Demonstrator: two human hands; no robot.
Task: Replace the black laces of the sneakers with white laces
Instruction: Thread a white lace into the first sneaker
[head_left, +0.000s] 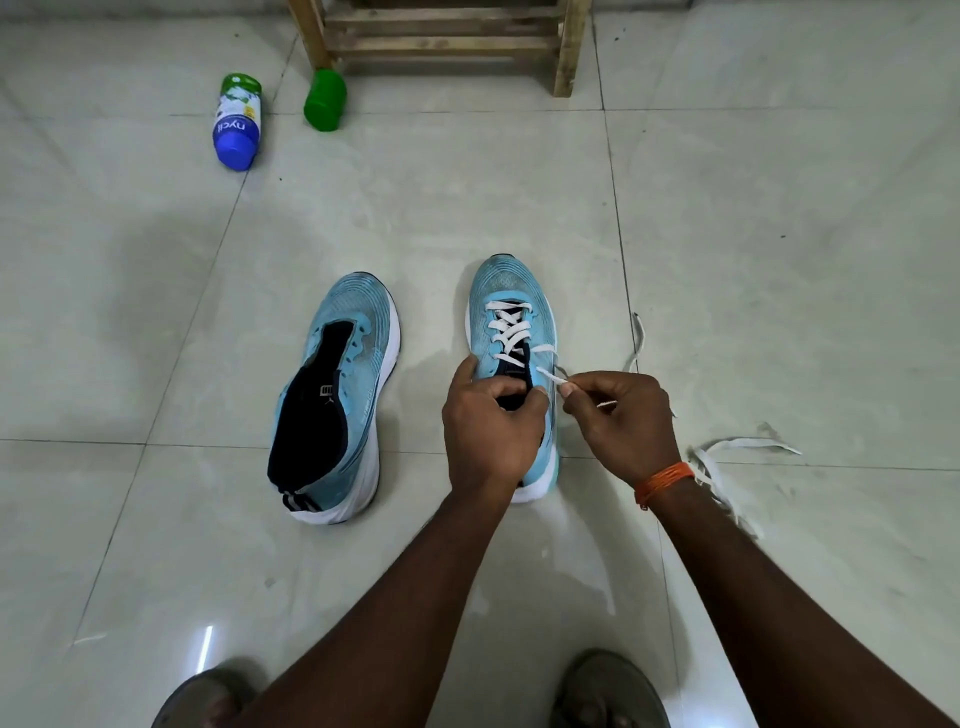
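Two light-blue sneakers stand on the tiled floor. The left sneaker (337, 395) has no lace, and its dark tongue lies open. White lace (511, 330) crosses several eyelets of the right sneaker (506, 291). My left hand (488, 426) grips that shoe's dark tongue and collar. Just to its right, my right hand (621, 415) pinches the tip of the white lace beside the upper eyelets. The lace's other end (638, 338) trails on the floor to the shoe's right. No black laces are in view.
Another loose white lace (727, 452) lies on the floor behind my right wrist. A blue-capped bottle (236, 122) and a green container (324, 101) lie at the back left. A wooden rack (441, 36) stands at the back. My feet show at the bottom edge.
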